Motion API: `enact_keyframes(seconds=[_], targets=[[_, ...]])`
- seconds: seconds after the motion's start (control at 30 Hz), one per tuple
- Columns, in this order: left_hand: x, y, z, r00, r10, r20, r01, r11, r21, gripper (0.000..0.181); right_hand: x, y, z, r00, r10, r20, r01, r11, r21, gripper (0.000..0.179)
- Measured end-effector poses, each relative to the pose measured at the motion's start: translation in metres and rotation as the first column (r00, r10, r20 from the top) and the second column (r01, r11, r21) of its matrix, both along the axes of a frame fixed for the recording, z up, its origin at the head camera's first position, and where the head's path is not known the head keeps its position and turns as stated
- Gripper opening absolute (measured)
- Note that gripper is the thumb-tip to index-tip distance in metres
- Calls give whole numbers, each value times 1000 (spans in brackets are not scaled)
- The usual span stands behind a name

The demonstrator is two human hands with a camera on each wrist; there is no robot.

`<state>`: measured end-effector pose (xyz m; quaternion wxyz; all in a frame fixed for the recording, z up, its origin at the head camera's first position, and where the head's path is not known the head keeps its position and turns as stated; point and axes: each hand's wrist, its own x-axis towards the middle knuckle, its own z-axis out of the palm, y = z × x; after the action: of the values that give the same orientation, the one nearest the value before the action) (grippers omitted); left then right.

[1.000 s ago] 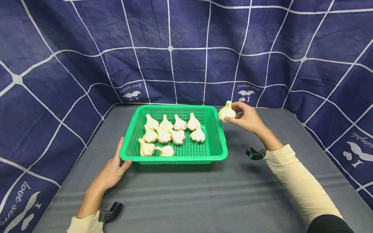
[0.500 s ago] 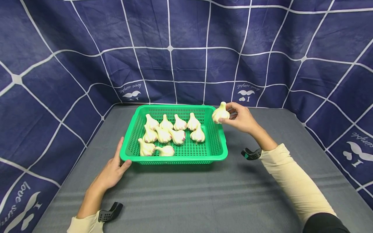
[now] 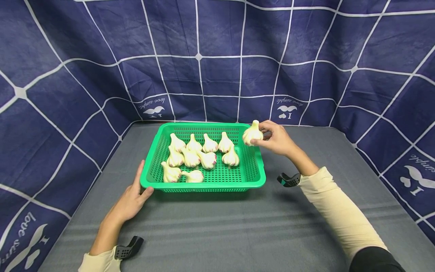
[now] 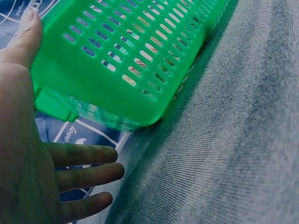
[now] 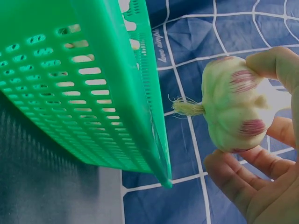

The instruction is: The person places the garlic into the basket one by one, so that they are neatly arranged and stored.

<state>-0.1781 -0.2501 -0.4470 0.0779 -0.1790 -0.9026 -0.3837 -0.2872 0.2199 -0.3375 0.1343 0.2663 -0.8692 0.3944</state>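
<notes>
My right hand (image 3: 276, 139) pinches a garlic bulb (image 3: 253, 134) between thumb and fingers, stem up, over the right rim of a green plastic basket (image 3: 204, 185). In the right wrist view the held bulb shows purple streaks and a tuft of dry roots. Several more white garlic bulbs (image 3: 192, 157) lie in the basket, mostly towards its left and back. At the basket's front left corner rests my left hand (image 3: 130, 200), its thumb along the rim. The left wrist view shows that hand's fingers straight and spread beside the basket wall (image 4: 107, 60).
The basket stands on a grey cloth-covered table (image 3: 217, 226). A dark blue curtain (image 3: 221, 75) with white grid lines hangs behind and along both sides. Each wrist wears a black band device (image 3: 129, 247).
My right hand has carried the garlic bulb leftwards, from outside the basket's right edge to over its rim. The left hand and the basket have stayed where they were.
</notes>
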Motion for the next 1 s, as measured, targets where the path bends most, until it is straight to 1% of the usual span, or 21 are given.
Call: enact_keyframes(seconds=[0.2, 0.43, 0.53, 0.67, 0.77, 0.9, 1.0], targets=[[0, 0, 1, 1000, 0, 5, 0, 1000, -1, 84, 1, -6, 0, 999, 24, 29, -25, 999, 27, 34], [0, 0, 1, 1000, 4, 4, -4, 1000, -5, 84, 2, -13, 1, 991, 63, 120, -70, 996, 52, 47], [0, -1, 0, 1000, 3, 0, -3, 1000, -3, 84, 2, -17, 1, 984, 84, 154, -93, 994, 52, 45], [0, -1, 0, 1000, 1, -6, -1, 1000, 1, 84, 2, -23, 3, 975, 124, 186, -134, 990, 46, 37], [0, -1, 0, 1000, 2, -7, -2, 1000, 0, 84, 2, -28, 4, 963, 165, 213, -175, 984, 31, 34], [0, -1, 1, 1000, 3, -4, -3, 1000, -3, 84, 2, -35, 5, 942, 204, 265, -219, 975, 28, 38], [0, -1, 0, 1000, 2, -4, -2, 1000, -6, 84, 2, -39, 5, 931, 216, 294, -242, 968, 57, 41]])
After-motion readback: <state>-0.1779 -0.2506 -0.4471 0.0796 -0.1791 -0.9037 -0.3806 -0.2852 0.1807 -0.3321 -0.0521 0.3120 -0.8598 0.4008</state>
